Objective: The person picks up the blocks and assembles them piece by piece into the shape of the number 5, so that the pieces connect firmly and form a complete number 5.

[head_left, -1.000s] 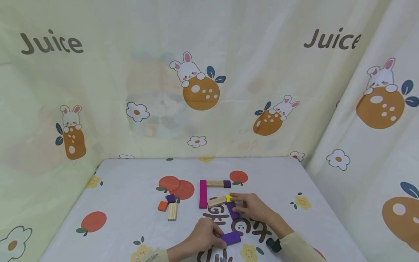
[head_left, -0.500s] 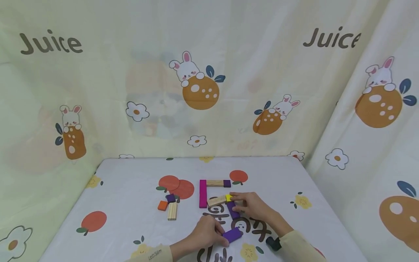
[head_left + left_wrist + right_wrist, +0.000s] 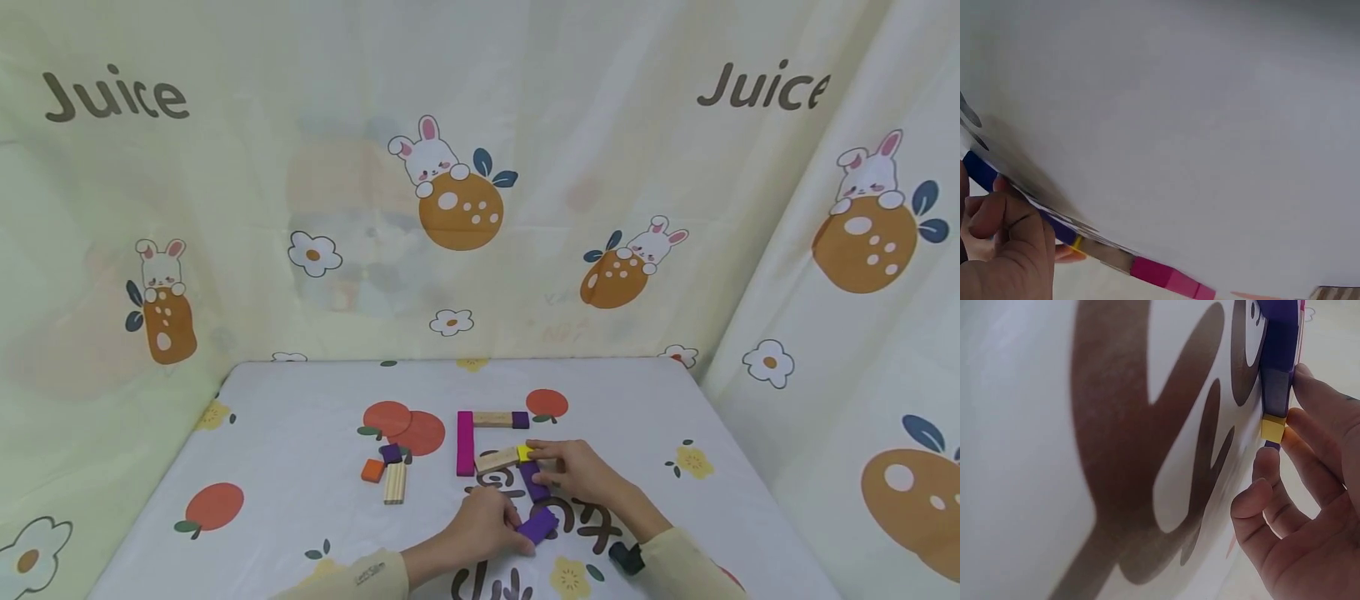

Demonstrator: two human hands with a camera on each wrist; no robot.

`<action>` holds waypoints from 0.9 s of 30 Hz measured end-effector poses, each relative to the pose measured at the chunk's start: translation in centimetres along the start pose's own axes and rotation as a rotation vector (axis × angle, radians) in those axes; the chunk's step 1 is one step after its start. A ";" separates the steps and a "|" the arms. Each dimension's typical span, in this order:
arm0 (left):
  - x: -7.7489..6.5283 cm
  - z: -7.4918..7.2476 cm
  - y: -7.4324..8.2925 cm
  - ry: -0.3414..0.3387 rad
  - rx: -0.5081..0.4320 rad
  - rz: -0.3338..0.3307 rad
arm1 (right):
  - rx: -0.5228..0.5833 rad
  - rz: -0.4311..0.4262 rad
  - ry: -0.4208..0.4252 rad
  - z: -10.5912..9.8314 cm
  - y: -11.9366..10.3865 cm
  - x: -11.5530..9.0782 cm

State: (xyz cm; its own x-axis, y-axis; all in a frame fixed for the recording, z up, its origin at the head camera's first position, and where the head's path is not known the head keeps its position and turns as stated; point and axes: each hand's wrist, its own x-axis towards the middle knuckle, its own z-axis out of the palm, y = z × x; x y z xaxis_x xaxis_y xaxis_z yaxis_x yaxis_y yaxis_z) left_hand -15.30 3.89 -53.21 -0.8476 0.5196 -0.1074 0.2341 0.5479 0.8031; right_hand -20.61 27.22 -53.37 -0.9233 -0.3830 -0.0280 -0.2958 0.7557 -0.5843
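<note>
My left hand (image 3: pixel 487 525) pinches a purple block (image 3: pixel 537 526) between thumb and fingers, near the table's middle; in the left wrist view this block (image 3: pixel 980 172) looks blue. Just beyond it lies a second purple block (image 3: pixel 534 482), slanted, touching or nearly touching a small yellow block (image 3: pixel 524 453). My right hand (image 3: pixel 583 475) reaches in from the right, its fingers extended, with fingertips on the yellow block and on that second purple block. A plain wooden block (image 3: pixel 497 462) runs left from the yellow one to an upright-lying pink block (image 3: pixel 466 444).
Another wooden block (image 3: pixel 492 420) with a dark purple end block (image 3: pixel 521 420) extends from the pink block's far end. Further left lie an orange block (image 3: pixel 372 471), a dark purple block (image 3: pixel 391 454) and striped wooden pieces (image 3: pixel 394 484). A dark object (image 3: pixel 626 558) is by the right sleeve.
My left hand has moved forward and right with the purple block, turning it to a steeper slant and bringing it closer to the second purple block. The right hand has stayed put.
</note>
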 end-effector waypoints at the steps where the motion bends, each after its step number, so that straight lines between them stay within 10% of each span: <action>1: 0.1 0.1 0.0 0.002 0.006 0.003 | -0.001 -0.003 0.000 0.0 0.0 0.0; 27: 0.7 0.7 0.1 0.017 0.035 -0.005 | -0.004 0.015 0.002 0.1 0.0 0.1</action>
State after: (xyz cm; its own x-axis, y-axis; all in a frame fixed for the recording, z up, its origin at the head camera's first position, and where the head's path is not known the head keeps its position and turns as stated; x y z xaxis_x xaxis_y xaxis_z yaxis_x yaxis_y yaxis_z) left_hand -15.47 4.79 -53.60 -0.8569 0.5056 -0.1007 0.2463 0.5731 0.7816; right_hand -20.69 27.14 -53.46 -0.9281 -0.3706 -0.0357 -0.2826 0.7638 -0.5803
